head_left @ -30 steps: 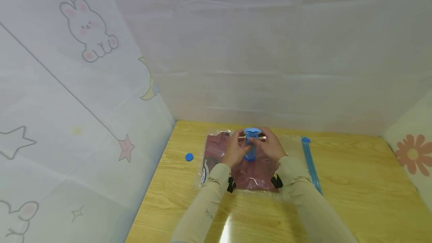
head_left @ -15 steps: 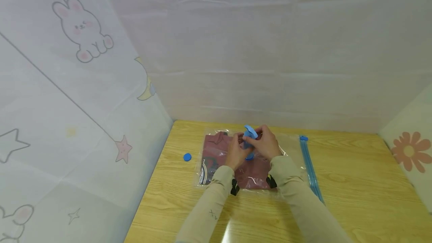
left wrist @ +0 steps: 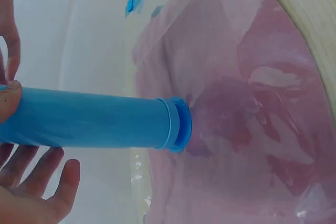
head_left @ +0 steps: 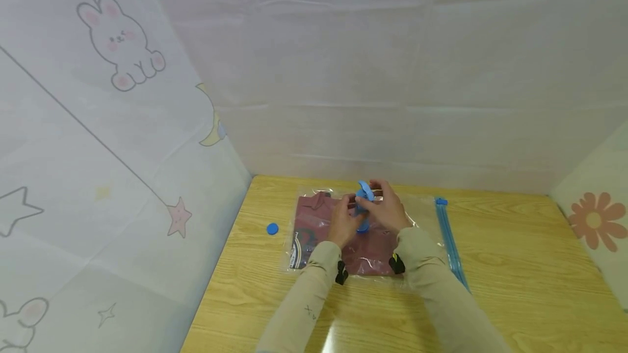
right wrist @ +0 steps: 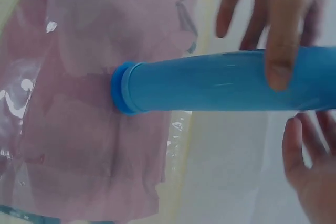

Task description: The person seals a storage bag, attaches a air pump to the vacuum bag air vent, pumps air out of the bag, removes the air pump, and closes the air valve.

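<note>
We saw the left hand point(head_left: 344, 225) pinching the blue pump point(left wrist: 94, 119) with its thumb in front and its fingers behind, while the right hand point(head_left: 390, 211) gripped it nearer to the top, also with thumb and curled fingers. The pump was a smooth, slender cylinder, with a light blue curved handle point(head_left: 366, 189) at the top and a darker blue ring point(right wrist: 123, 88) at its foot. Its long axis stood almost upright, the handle end pointing up. So it was between the two hands, and we found its lower part bare of fingers. The ring touched the clear bag point(head_left: 426, 218), inside which a maroon garment point(head_left: 314, 215) lay flat. A blue zip strip point(head_left: 450, 244) ran along the bag's right end, and beyond the opposite end a small blue disc point(head_left: 272, 229) lay on the wooden table point(head_left: 520, 249).
</note>
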`<action>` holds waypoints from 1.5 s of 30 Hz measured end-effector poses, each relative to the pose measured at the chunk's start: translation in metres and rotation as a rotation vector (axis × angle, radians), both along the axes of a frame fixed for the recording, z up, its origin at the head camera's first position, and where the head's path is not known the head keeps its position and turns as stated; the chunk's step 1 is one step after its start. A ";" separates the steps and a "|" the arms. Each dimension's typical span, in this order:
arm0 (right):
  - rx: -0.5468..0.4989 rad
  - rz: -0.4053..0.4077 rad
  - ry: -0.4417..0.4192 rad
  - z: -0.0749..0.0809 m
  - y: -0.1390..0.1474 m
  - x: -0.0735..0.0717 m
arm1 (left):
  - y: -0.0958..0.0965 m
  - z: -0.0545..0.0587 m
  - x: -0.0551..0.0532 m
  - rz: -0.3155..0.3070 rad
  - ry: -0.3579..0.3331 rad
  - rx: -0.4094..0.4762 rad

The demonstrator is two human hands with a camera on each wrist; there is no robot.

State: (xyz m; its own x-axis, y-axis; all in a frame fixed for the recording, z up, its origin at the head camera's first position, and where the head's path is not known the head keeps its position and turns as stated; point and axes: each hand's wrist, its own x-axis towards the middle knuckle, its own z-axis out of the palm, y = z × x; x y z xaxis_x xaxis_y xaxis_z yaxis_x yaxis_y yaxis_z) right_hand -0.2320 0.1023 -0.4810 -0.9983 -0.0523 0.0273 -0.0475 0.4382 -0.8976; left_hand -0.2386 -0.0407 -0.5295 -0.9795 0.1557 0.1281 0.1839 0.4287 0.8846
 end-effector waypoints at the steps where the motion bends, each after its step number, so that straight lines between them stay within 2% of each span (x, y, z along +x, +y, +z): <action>1: -0.038 0.033 0.024 0.000 0.002 0.000 | -0.001 0.000 0.000 -0.012 -0.002 -0.001; 4: -0.132 0.127 0.080 0.002 0.006 0.000 | -0.003 -0.001 -0.002 -0.055 -0.018 0.011; 7: -0.145 0.189 0.094 0.003 0.009 0.000 | -0.006 -0.002 -0.002 -0.091 -0.034 0.019; 11: -0.120 0.208 0.087 0.004 0.010 0.000 | -0.010 -0.004 -0.005 -0.123 -0.038 0.021; 18: -0.094 0.205 0.092 0.006 0.010 0.001 | -0.011 -0.004 -0.006 -0.137 0.007 -0.014; 22: -0.050 0.189 0.119 0.004 0.010 0.000 | -0.013 -0.003 -0.005 -0.137 0.025 -0.049; 27: 0.035 0.124 0.128 0.000 0.006 -0.002 | -0.012 -0.002 -0.003 -0.122 0.011 -0.071; 35: 0.235 -0.031 -0.002 0.002 -0.003 0.000 | -0.007 0.000 -0.001 -0.084 -0.002 -0.106; 40: 0.245 -0.053 -0.024 0.002 -0.006 0.001 | -0.006 0.001 0.001 -0.072 -0.006 -0.099; 45: 0.212 -0.048 -0.002 0.001 -0.008 0.003 | -0.002 0.003 0.001 0.006 0.017 -0.060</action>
State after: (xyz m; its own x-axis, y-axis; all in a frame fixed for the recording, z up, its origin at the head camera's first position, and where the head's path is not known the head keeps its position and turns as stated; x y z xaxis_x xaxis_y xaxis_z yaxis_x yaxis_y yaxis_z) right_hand -0.2294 0.0946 -0.4801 -0.9998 -0.0091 0.0190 -0.0206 0.6188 -0.7853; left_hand -0.2372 -0.0430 -0.5265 -0.9782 0.1583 0.1348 0.1957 0.4822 0.8539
